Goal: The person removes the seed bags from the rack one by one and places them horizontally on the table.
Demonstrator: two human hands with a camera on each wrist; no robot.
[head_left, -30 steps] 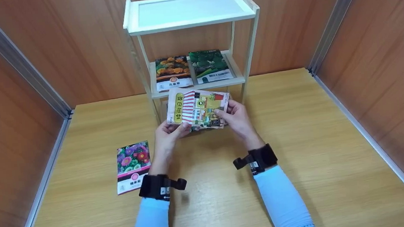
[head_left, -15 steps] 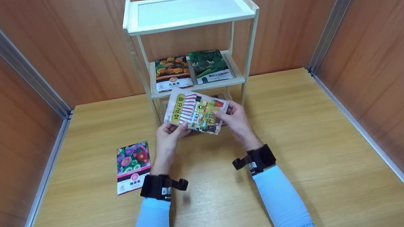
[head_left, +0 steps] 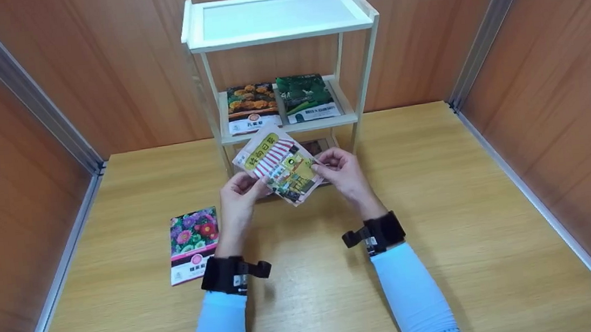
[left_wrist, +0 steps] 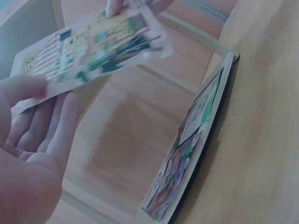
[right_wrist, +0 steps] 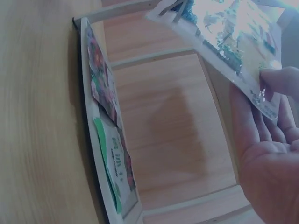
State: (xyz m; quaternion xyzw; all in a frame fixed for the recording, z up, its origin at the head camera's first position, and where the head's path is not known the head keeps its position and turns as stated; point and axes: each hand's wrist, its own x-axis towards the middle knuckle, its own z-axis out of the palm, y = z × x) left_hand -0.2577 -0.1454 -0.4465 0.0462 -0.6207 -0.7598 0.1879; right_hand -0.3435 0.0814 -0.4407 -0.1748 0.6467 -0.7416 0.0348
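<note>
A seed packet [head_left: 284,168] with a yellow label, red-and-white stripes and a shop-front picture is held up before the shelf, tilted in the head view. My left hand [head_left: 238,198] pinches its left edge, thumb on top. At the opposite edge my right hand [head_left: 348,178] pinches it between thumb and fingers. The left wrist view shows the left fingers [left_wrist: 53,123] lying beneath the packet [left_wrist: 88,53]. Glare washes out part of the packet [right_wrist: 224,35] in the right wrist view, where the right thumb [right_wrist: 282,81] presses on it.
A pale wooden rack [head_left: 283,39] stands at the back. Its middle shelf bears an orange-flower packet [head_left: 253,105] and a green packet [head_left: 308,97]. On its low shelf lie a flower packet [left_wrist: 173,182] and a green-edged one [left_wrist: 203,112]. Another flower packet [head_left: 194,245] lies on the table, left.
Between my hands the seed packet has turned clockwise, from nearly sideways to a steep slant. Both hands keep hold of it, and the left hand has shifted slightly left and up.
</note>
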